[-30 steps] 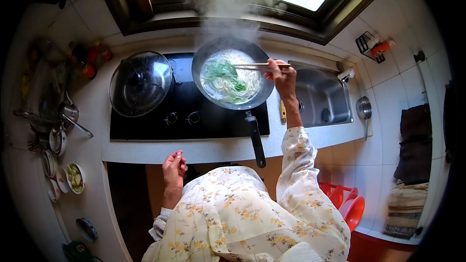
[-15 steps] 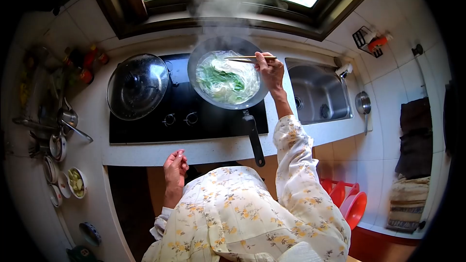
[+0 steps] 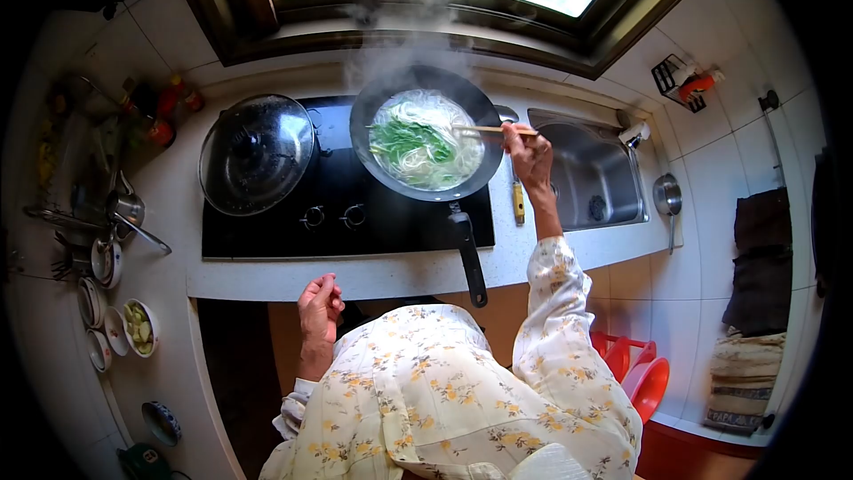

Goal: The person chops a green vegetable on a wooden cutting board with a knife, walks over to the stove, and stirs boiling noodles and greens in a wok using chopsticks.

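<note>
Pinched in my right hand [image 3: 531,160] are wooden chopsticks [image 3: 489,129], their tips among the noodles [image 3: 425,113] on the right side of the steaming pan [image 3: 362,116]. Leafy greens [image 3: 409,140] lie with the noodles in cloudy liquid. The pan's black handle [image 3: 469,262] points toward my body. My left hand [image 3: 321,307] is held near the counter's front edge, fingers curled together, with nothing visible in them.
A glass-lidded pan [image 3: 258,156] sits left on the black cooktop [image 3: 267,244]. The sink [image 3: 591,173] is at the right, with a yellow-handled utensil [image 3: 519,200] beside it. Bowls [image 3: 140,329] and ladles [image 3: 126,209] stand at the left.
My right hand has moved right, drawing the chopsticks toward the pan's right side. The yellow-handled utensil has come into view. My left hand has hardly moved.
</note>
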Available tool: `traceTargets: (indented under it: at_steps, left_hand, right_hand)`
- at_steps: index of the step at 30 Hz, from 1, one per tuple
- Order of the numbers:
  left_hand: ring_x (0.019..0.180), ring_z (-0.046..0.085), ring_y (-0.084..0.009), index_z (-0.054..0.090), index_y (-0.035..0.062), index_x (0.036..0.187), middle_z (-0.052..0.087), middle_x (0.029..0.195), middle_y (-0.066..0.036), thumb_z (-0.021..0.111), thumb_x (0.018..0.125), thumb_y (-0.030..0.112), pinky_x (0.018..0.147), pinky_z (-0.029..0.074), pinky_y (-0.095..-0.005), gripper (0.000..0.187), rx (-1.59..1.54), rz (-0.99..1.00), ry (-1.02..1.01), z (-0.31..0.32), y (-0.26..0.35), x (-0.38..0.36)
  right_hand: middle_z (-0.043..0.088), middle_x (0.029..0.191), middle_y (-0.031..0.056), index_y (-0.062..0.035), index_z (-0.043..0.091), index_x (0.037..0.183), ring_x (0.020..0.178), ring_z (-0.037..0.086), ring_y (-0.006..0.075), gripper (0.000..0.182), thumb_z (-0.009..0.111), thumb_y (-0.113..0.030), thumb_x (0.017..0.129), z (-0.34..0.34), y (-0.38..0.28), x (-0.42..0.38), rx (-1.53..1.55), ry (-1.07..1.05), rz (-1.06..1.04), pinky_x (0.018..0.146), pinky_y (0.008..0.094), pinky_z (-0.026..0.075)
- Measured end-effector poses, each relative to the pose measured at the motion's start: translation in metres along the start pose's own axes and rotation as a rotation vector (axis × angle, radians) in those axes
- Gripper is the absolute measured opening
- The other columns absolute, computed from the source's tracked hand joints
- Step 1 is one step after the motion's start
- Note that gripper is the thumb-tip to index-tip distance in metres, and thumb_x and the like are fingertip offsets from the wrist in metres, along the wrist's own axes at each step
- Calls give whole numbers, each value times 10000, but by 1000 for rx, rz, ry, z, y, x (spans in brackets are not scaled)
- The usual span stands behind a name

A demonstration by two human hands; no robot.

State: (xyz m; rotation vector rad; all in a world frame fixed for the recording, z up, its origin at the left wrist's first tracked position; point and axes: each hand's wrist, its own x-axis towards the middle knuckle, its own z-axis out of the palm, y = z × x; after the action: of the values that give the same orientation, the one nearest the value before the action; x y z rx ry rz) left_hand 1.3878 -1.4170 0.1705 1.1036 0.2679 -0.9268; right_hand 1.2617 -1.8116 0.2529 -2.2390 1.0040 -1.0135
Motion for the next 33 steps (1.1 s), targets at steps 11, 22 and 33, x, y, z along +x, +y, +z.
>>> traceTargets:
  at_steps: [11, 22, 33]
  left_hand:
    - [525, 460, -60, 543, 40, 964, 542, 695, -17, 556, 881, 121, 473, 397, -186, 116, 37, 9, -27, 7, 0, 0]
    - [515, 458, -57, 554, 43, 943, 548, 692, -17, 575, 871, 118, 470, 396, -176, 106, 21, 24, 20, 4, -3, -6]
    - [514, 460, -62, 555, 49, 933, 547, 686, -15, 569, 875, 124, 469, 385, -181, 96, -16, 24, 26, 2, -5, -10]
  right_hand:
    - [619, 562, 48, -48, 673, 828, 501, 590, 107, 255, 580, -280, 877, 8, -23, -14, 169, -134, 48, 460, 244, 424]
    - [651, 606, 52, -39, 680, 811, 517, 613, 104, 226, 596, -241, 867, 56, -20, 23, 384, 67, 52, 477, 228, 468]
    - [621, 561, 57, -36, 662, 797, 515, 608, 128, 265, 567, -269, 879, 32, -2, 11, 252, 102, 96, 481, 247, 439]
